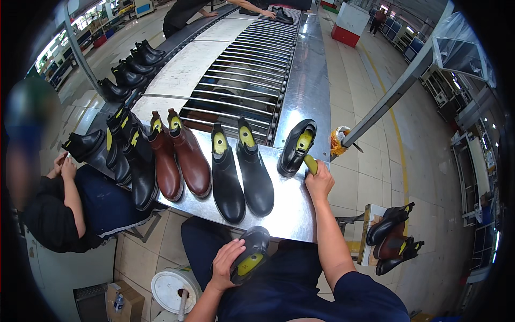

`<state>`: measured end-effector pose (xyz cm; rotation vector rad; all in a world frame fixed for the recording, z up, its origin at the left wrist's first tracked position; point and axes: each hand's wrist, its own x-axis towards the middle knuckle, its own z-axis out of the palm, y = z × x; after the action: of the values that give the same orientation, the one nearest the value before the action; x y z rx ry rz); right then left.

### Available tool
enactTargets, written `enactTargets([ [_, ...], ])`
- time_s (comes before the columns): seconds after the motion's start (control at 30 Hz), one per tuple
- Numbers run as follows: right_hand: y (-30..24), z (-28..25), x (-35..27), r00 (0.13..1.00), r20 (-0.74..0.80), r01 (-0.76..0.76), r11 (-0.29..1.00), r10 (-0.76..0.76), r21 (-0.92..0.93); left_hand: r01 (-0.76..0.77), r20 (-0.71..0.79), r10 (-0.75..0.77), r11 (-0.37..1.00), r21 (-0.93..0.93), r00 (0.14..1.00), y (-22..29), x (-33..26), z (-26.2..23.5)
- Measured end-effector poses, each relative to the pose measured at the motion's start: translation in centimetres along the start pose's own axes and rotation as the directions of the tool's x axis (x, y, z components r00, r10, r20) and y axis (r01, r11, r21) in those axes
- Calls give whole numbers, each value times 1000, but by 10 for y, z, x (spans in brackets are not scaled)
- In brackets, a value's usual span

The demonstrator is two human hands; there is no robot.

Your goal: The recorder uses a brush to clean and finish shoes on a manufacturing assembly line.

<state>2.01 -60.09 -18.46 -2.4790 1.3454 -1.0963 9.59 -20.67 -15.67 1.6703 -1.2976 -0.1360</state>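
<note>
Just below nine o'clock, I see a co-worker [53,228] seated with forearms raised, near the black boots [142,177] that crowd the left end of my metal surface [292,217]. Farther out at ten, a row of black shoes [130,75] lines the conveyor's left side. At seven, a white bucket [163,285] stands on the floor.

Moving inward at nine, a reddish-brown pair [179,161] stands on the surface, toes toward me. My left grip [228,263], between six and seven, grasps a black boot [257,239] over my lap; the fingers lie on its left side, and its yellow-green inside shows. Above it, near the dial's centre, a black pair [244,180] stands toes toward me.

At twelve, the rollers [244,70] run away from me. Just off centre toward two, a single black boot [291,150] sits near the surface's right edge. Between three and four, my right grip [321,182] is clenched around a yellow-green strip [310,164], its upper end at that boot's side; I cannot tell whether they touch. At four, more boots [390,244], black and brown, lie on a stand [370,214].
</note>
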Motion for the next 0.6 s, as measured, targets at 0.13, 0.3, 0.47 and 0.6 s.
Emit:
enactTargets([
  [0.13, -1, 0, 0, 1000, -3, 12, 1000, -12, 8, -9, -17, 9, 1000, 12, 1000, 1, 1, -1],
  [0.3, 1, 0, -3, 1000, 17, 13, 1000, -13, 7, 5, -28, -5, 1000, -3, 1000, 3, 1, -2],
  [0.47, 4, 1, -2, 1000, 16, 18, 1000, -18, -1, 11, -22, -12, 1000, -10, 1000, 3, 2, -3],
  [0.6, 2, 1, -2, 1000, 4, 15, 1000, -15, 14, 4, -19, -4, 1000, -1, 1000, 4, 0, -3],
])
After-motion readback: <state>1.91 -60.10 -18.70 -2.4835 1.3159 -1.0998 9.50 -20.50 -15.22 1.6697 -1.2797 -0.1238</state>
